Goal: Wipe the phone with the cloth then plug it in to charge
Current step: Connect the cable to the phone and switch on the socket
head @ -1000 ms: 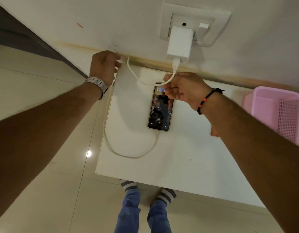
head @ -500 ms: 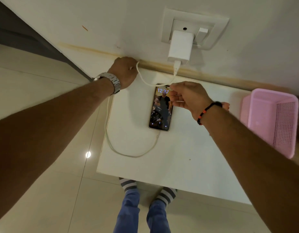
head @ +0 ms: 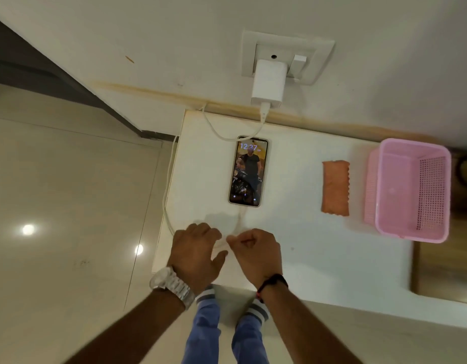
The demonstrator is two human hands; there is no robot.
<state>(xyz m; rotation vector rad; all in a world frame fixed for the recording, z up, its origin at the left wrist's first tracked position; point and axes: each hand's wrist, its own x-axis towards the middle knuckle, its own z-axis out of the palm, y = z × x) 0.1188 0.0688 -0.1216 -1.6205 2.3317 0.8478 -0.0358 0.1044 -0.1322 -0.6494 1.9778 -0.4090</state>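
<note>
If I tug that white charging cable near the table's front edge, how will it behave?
Probably floppy: the charging cable lies in loose curves and droops over the table edge. It looks plugged into the phone, so a tug would likely drag the phone along the smooth top. It seems light.

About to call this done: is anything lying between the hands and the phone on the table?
Nothing but the charging cable, running from the phone toward the left hand and right hand. The cloth lies off right, beside the basket.
</note>
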